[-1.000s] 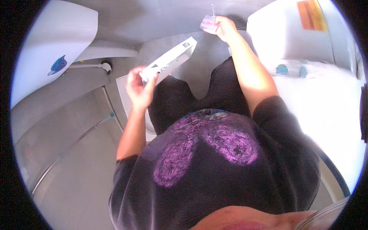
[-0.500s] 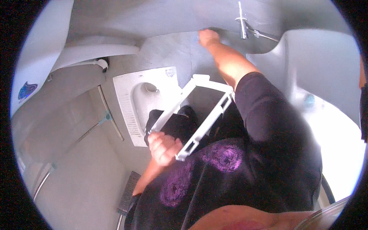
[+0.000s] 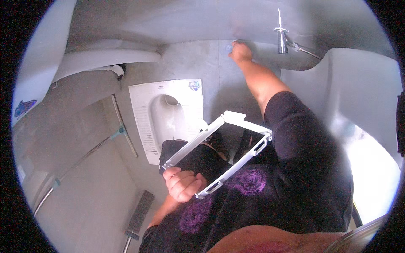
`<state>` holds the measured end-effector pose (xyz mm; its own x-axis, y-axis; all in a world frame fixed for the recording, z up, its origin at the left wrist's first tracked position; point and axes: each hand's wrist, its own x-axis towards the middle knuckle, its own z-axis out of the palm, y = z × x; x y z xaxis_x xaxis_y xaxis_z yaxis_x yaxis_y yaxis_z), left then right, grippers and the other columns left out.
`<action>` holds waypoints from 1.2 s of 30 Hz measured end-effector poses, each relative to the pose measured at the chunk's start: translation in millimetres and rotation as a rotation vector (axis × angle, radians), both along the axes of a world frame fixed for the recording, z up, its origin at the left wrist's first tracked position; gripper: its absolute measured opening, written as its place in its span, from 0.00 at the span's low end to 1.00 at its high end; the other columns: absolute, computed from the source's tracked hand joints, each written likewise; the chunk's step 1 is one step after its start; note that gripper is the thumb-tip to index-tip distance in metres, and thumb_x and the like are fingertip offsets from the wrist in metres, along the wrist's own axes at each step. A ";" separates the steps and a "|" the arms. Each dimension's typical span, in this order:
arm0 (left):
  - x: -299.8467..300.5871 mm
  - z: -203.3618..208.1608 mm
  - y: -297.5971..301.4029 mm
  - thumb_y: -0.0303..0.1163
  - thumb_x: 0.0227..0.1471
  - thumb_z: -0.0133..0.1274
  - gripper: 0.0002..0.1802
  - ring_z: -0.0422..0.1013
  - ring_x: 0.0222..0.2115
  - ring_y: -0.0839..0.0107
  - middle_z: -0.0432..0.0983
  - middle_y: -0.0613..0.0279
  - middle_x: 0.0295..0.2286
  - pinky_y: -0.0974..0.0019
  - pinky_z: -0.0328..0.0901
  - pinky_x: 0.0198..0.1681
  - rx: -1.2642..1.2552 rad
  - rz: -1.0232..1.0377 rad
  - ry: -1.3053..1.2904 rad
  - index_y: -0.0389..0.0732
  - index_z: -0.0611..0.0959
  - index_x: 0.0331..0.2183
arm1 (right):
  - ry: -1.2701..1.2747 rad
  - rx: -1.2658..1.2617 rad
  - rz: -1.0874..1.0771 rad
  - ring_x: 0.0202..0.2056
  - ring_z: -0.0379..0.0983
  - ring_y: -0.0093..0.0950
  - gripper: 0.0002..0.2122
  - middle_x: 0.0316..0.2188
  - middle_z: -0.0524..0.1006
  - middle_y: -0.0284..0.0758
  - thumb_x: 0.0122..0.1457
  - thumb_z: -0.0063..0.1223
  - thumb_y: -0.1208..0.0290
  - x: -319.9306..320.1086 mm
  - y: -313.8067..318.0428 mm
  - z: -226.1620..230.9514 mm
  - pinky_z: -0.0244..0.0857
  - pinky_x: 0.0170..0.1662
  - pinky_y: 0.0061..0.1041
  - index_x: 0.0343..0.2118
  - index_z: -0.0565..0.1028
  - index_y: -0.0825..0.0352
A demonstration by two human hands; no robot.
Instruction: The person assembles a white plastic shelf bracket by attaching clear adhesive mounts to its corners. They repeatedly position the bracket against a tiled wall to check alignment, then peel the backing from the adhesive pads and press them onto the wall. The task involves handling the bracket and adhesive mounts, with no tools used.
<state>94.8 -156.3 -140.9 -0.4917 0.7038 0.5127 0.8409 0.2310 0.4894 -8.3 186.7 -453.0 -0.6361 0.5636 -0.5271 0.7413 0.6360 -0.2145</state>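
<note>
My left hand (image 3: 184,185) is closed around the near end of a white rectangular plastic frame (image 3: 233,170), with an open middle and slots along one long side. The frame is tilted over my lap, its far corner close to my right sleeve. My right arm stretches ahead to the foot of the far grey wall. There my right hand (image 3: 241,52) has its fingers curled together, and a small pale-blue round thing (image 3: 229,48) shows at the fingertips. Whether the fingers grip that thing cannot be made out.
A white squat toilet (image 3: 169,110) is set in the floor ahead, left of centre. A metal pipe fitting (image 3: 282,41) with a hose is on the far wall. A grey basin (image 3: 363,84) stands at right. Long-handled tools (image 3: 125,131) lean at left; a dark brush head (image 3: 140,214) lies lower left.
The whole view has shifted, so the frame and both hands sit lower and slightly further right in the picture. The pale-blue round thing now shows beside my right fingertips. My left hand keeps its hold.
</note>
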 end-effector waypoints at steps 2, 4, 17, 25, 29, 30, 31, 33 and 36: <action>-2.3 0.7 -0.5 0.19 0.32 0.57 0.15 0.68 0.20 0.77 0.68 0.75 0.18 0.68 0.61 0.33 -0.020 -0.011 -0.004 0.50 0.75 0.24 | 0.030 0.016 -0.085 0.47 0.68 0.34 0.25 0.45 0.72 0.35 0.42 0.61 0.57 5.2 -2.9 2.5 0.65 0.46 0.35 0.47 0.70 0.52; -3.5 -0.4 -0.3 0.19 0.32 0.57 0.15 0.68 0.20 0.77 0.68 0.75 0.18 0.68 0.61 0.33 -0.024 -0.010 -0.005 0.49 0.75 0.24 | 0.110 0.002 -0.078 0.47 0.67 0.33 0.25 0.45 0.72 0.35 0.43 0.60 0.57 11.3 -1.3 -3.3 0.64 0.46 0.36 0.47 0.70 0.50; -11.7 -1.7 1.1 0.19 0.33 0.58 0.15 0.68 0.20 0.76 0.68 0.74 0.19 0.67 0.61 0.34 -0.079 -0.052 0.008 0.48 0.75 0.25 | 0.219 -0.001 0.047 0.44 0.68 0.34 0.16 0.44 0.69 0.32 0.46 0.56 0.60 8.0 7.4 -11.5 0.64 0.45 0.35 0.41 0.75 0.53; -12.7 -3.5 6.2 0.20 0.33 0.59 0.14 0.68 0.20 0.76 0.68 0.73 0.19 0.67 0.61 0.33 -0.061 -0.068 0.006 0.48 0.75 0.25 | 0.210 0.007 0.163 0.39 0.71 0.36 0.18 0.38 0.73 0.35 0.46 0.57 0.63 17.6 8.6 0.3 0.65 0.42 0.35 0.41 0.70 0.60; -18.9 -4.5 6.7 0.25 0.34 0.62 0.12 0.68 0.20 0.75 0.68 0.72 0.18 0.66 0.61 0.32 -0.057 -0.113 0.017 0.46 0.75 0.24 | 0.296 -0.129 0.020 0.35 0.73 0.37 0.20 0.31 0.77 0.36 0.46 0.57 0.64 17.4 1.3 -7.2 0.66 0.40 0.35 0.44 0.68 0.57; -18.5 -8.2 7.5 0.28 0.34 0.63 0.12 0.68 0.20 0.74 0.68 0.72 0.18 0.65 0.61 0.31 -0.050 -0.102 0.019 0.46 0.75 0.24 | 0.334 -0.121 0.110 0.34 0.73 0.37 0.18 0.30 0.77 0.36 0.46 0.56 0.64 17.8 -0.7 -11.0 0.66 0.39 0.36 0.42 0.70 0.58; -21.1 -7.2 9.5 0.31 0.33 0.63 0.13 0.68 0.20 0.73 0.68 0.71 0.18 0.65 0.61 0.31 -0.044 -0.124 -0.034 0.45 0.76 0.24 | 0.370 -0.115 0.190 0.34 0.73 0.38 0.16 0.30 0.77 0.36 0.47 0.55 0.64 19.1 -3.3 -1.9 0.66 0.38 0.36 0.40 0.71 0.58; -26.0 -6.4 13.2 0.38 0.32 0.65 0.16 0.67 0.19 0.72 0.68 0.69 0.18 0.65 0.61 0.30 -0.025 -0.174 -0.140 0.44 0.76 0.23 | 0.258 -0.280 0.472 0.33 0.73 0.38 0.11 0.28 0.77 0.38 0.47 0.52 0.64 10.9 -0.9 22.7 0.66 0.38 0.36 0.34 0.75 0.61; -47.9 -5.9 7.4 0.50 0.35 0.61 0.21 0.63 0.17 0.67 0.64 0.65 0.15 0.63 0.59 0.28 0.082 -0.230 -0.124 0.43 0.74 0.20 | 0.256 -0.260 0.511 0.32 0.73 0.38 0.09 0.29 0.76 0.39 0.48 0.51 0.65 -0.8 -27.0 96.6 0.66 0.37 0.35 0.29 0.77 0.62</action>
